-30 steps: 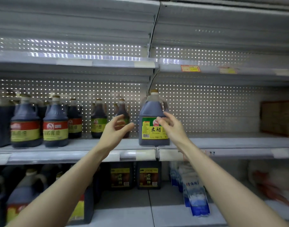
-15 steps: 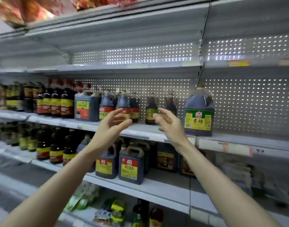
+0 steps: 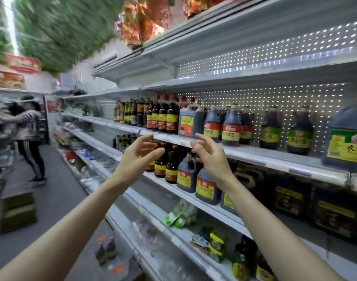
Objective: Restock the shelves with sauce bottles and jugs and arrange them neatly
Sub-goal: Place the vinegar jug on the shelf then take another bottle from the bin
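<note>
View had swung left; I noted the jug [image 3: 347, 138] far right. Left hand [image 3: 136, 159] and right hand [image 3: 211, 160] hung empty, fingers loose.

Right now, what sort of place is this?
Most likely a supermarket aisle: long white shelves with price strips, rows of labelled sauce bottles and jugs, and another person at shelving farther down.

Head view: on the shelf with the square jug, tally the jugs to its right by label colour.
Red-and-yellow-label jugs: 3 showing
Green-label jugs: 2
Large green-and-yellow-label jug: 1
Total: 6, not counting any hidden behind.
</note>
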